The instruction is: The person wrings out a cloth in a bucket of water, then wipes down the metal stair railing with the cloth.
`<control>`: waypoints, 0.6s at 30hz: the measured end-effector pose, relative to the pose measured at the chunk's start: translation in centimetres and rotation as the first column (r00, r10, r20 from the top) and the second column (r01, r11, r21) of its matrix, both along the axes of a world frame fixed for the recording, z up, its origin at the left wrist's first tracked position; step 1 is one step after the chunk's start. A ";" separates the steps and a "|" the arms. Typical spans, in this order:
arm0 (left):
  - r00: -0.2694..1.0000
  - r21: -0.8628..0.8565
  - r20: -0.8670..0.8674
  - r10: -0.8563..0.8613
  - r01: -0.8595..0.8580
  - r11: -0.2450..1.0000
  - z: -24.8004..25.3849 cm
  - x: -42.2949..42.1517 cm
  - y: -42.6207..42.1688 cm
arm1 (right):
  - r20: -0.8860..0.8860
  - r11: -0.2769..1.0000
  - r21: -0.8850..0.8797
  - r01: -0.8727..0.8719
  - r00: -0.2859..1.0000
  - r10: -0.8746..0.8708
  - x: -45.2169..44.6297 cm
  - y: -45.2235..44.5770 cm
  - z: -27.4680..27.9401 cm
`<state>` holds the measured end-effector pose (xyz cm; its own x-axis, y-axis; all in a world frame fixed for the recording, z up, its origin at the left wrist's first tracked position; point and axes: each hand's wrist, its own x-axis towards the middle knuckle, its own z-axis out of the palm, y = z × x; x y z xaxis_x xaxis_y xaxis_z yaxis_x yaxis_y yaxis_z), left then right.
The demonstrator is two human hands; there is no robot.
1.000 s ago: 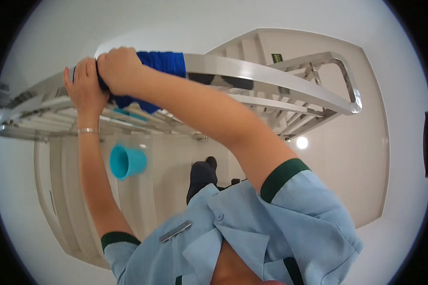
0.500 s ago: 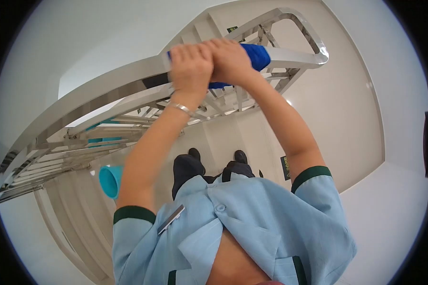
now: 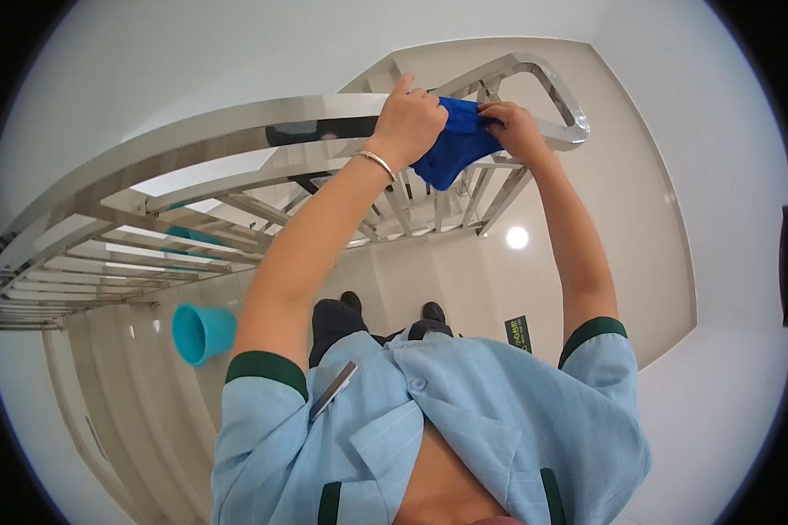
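Note:
A blue cloth point(image 3: 453, 144) lies draped over the shiny metal handrail point(image 3: 324, 118), its lower end hanging down the near side. My left hand point(image 3: 411, 121) grips the cloth's left edge at the rail, with the index finger sticking up. At the other end, my right hand point(image 3: 513, 129) pinches the cloth's upper right edge between thumb and fingers. A silver bracelet point(image 3: 377, 161) circles my left wrist. Part of the rail is hidden beneath the cloth.
Metal balusters point(image 3: 140, 249) run below the rail, which loops round at its right end. A turquoise bucket point(image 3: 203, 334) stands on the stairs at left. Steps point(image 3: 140, 385) descend on the left. A dark floor sign point(image 3: 518, 333) lies near my feet; a white wall point(image 3: 727, 227) rises at right.
My hands, together on the cloth before, have moved apart, the right one to the cloth's right edge. The cloth is now spread wider and hangs lower in front of the rail.

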<state>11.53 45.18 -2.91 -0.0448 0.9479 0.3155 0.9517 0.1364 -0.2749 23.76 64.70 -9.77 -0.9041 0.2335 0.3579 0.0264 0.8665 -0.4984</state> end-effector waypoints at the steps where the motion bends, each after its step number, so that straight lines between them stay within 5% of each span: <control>1: 1.000 0.006 0.000 0.007 -0.007 1.000 0.5 0.2 -0.7 | 0.000 1.000 0.006 -0.007 1.000 0.007 0.3 -0.7 0.5; 3: 0.981 0.094 0.190 -0.040 0.022 0.995 2.1 0.2 -2.9 | -0.368 0.935 0.340 0.100 0.929 0.034 0.5 -2.6 2.8; 4: 0.982 0.095 0.187 -0.025 0.007 0.995 3.6 0.4 -4.5 | -0.370 0.936 0.341 0.087 0.928 0.049 1.0 -4.2 4.8; 6: 0.756 -0.045 0.643 0.123 -0.123 0.991 7.0 1.0 -8.1 | -0.103 0.955 -0.298 0.009 0.994 -0.042 2.4 -7.5 8.5; 7: 0.754 -0.049 0.641 0.143 -0.146 0.988 7.9 1.4 -10.0 | -0.105 0.953 -0.302 -0.013 0.994 -0.019 2.7 -9.1 8.5; 9: 0.466 -0.070 0.883 0.049 0.027 0.997 9.2 1.7 -13.6 | -0.116 0.861 -0.461 -0.214 0.977 0.181 2.6 -11.6 8.5; 10: 0.316 -0.051 0.949 0.013 0.111 0.992 7.8 1.2 -15.0 | -0.126 0.669 -0.679 -0.304 0.945 0.301 2.0 -12.4 6.7; 11: 0.062 -0.134 0.990 0.129 0.079 0.988 7.2 1.8 -16.7 | -0.074 0.601 -0.743 -0.294 0.929 0.364 1.4 -13.2 4.7; 13: -0.159 -0.288 0.942 0.297 0.074 0.955 2.5 0.2 -19.3 | 0.213 0.363 -0.931 0.026 0.848 0.486 0.3 -14.8 0.3; 14: -0.159 -0.287 0.943 0.292 0.051 0.956 0.5 -0.4 -20.6 | 0.389 0.426 -0.882 0.201 0.819 0.421 0.1 -16.3 -0.7; 16: -0.139 -0.438 0.893 0.428 -0.045 0.898 -1.3 -1.0 -22.8 | 0.335 0.329 -0.926 0.185 0.807 0.486 -0.8 -18.3 -1.3; 18: -0.181 -0.376 0.919 0.351 -0.134 0.917 -1.2 -1.8 -24.9 | 0.297 0.318 -0.937 0.142 0.801 0.519 -2.4 -19.6 -0.9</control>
<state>9.70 20.32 -4.15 -0.4267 0.7927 -0.4355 0.0768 0.5115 0.8558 21.39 45.10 -10.72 -0.8993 -0.1114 -0.4228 0.4338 -0.1063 -0.8947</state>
